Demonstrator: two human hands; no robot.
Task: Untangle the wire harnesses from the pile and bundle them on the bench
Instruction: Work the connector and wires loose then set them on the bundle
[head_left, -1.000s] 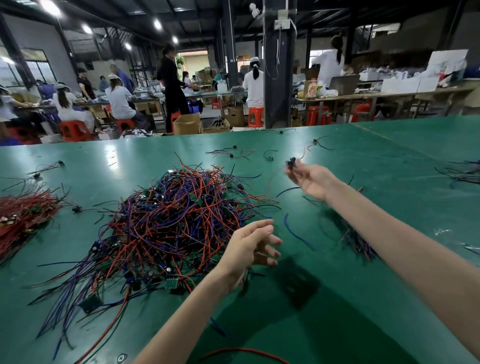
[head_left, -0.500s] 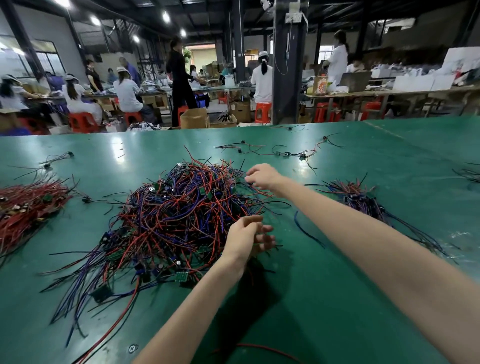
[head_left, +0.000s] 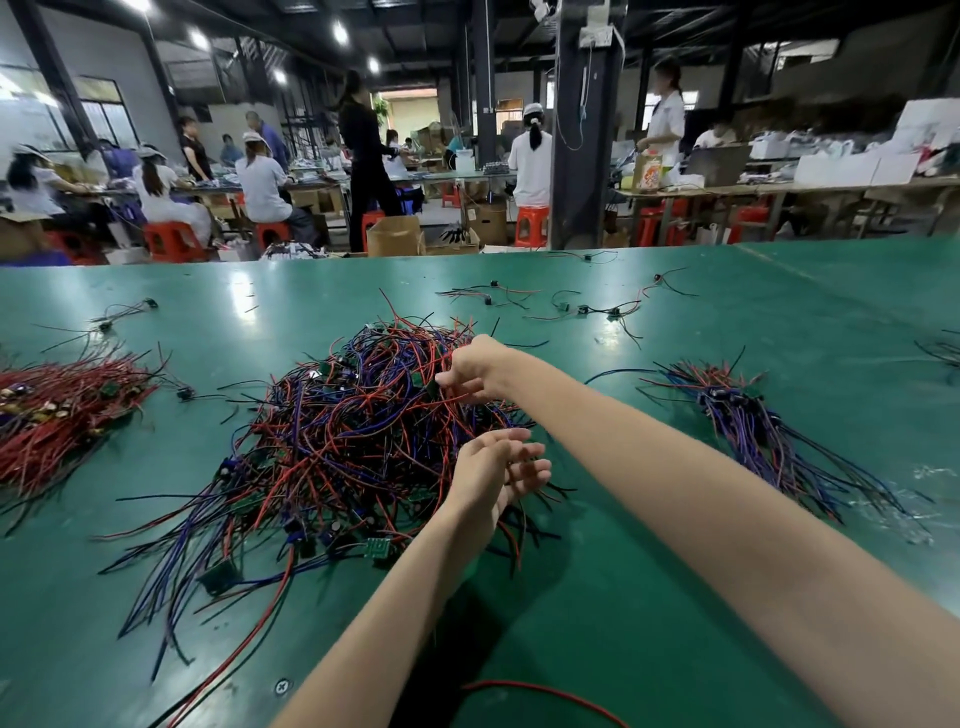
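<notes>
We find no text, label, brand or number that we can read. The colourful carton (head_left: 647, 170) on the far table (head_left: 779, 188) bears print, but it is too blurred for us to make out. The small boards (head_left: 378, 549) in the pile (head_left: 363, 426) show no legible marking.
</notes>
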